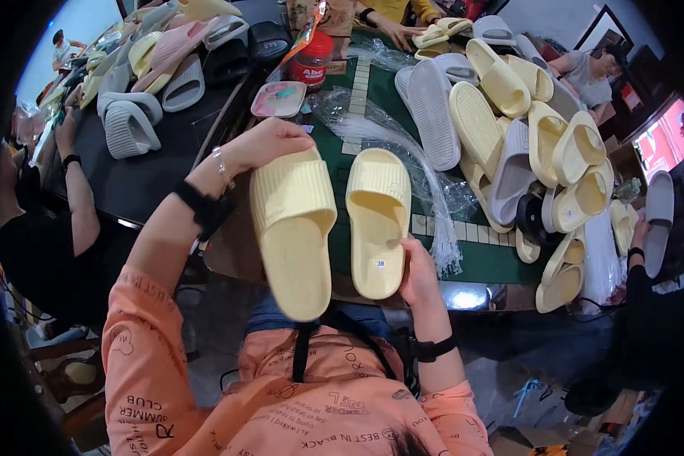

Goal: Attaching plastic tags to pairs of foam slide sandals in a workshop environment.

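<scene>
Two pale yellow slide slippers are held up side by side in front of me, toes away. My left hand (277,140) grips the larger-looking left slipper (292,258) at its toe end, fingers closed over the ribbed strap's far edge. My right hand (419,275) pinches the outer edge of the right slipper (376,228) near its heel; a small white label sticks to that insole. The two slippers are apart. Beyond them, clear plastic bags (380,121) and a bundle of thin white strands (444,228) lie on the green tabletop (471,262).
A pile of yellow and grey slippers (509,144) covers the table's right side. More slippers (133,125) lie on a dark table at left. A red-lidded jar (311,61) and a small tray (279,99) stand at the back. Other people work around the tables.
</scene>
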The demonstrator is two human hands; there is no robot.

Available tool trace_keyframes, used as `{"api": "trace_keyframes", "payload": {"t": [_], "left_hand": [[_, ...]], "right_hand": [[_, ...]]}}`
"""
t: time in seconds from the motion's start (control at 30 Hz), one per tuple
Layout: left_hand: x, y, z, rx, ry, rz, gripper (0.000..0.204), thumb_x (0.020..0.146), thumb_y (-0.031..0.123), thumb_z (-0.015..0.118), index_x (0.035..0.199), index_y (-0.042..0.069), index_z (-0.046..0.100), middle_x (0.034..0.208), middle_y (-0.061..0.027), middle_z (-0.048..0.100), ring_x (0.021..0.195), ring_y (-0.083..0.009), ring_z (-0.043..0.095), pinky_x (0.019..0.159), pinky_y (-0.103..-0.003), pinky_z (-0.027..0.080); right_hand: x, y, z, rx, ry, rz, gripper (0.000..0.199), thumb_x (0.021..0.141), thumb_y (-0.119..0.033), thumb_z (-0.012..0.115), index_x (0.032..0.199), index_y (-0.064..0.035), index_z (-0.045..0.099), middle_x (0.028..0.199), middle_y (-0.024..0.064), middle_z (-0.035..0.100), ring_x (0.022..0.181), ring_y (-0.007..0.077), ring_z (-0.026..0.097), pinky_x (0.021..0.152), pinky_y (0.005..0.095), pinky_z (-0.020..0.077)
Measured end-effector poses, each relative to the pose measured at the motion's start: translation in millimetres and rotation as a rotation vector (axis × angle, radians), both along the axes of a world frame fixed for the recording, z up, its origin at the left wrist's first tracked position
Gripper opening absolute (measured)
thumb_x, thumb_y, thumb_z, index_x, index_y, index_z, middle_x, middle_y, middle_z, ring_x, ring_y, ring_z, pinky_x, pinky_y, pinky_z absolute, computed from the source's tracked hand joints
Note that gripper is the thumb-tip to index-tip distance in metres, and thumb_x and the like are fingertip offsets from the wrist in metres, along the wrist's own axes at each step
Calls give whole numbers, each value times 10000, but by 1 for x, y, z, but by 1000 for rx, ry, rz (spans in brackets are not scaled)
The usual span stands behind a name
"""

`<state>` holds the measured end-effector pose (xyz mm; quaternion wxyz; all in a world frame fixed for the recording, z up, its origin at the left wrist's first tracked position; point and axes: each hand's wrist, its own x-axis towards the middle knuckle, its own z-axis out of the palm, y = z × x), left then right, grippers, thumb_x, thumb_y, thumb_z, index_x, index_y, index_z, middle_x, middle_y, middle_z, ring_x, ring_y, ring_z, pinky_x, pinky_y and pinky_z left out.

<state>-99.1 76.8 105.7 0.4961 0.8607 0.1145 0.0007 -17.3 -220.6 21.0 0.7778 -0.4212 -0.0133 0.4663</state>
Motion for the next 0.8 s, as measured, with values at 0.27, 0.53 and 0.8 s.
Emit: {"api": "trace_keyframes", "payload": {"t": [0.27,0.53,0.8], "left_hand": [[63,11,-71,179,-46,42,258,844,219,551,964,3,622,819,-40,642,730,-58,539,665,-233,447],[30,-110,-28,302,-342,99,186,832,124,533,978,41,613,892,-107,612,798,-199,570,727,-297,436],[-12,-226,-72,-159,-210,-214,156,823,68,552,946,-6,613,772,-59,625,674,-98,572,603,-256,466]], "right_hand": [[18,9,-21,-26,-208,72,334,857,-82,406,1169,36,434,1077,102,540,939,160,544,810,268,436],[30,-58,34,-754,-1293,-422,113,744,-43,595,843,11,584,772,126,591,695,228,586,650,296,460],[15,-104,15,-1228,-1245,-1,242,730,-273,647,719,-35,603,633,123,592,603,274,588,552,355,447]]}}
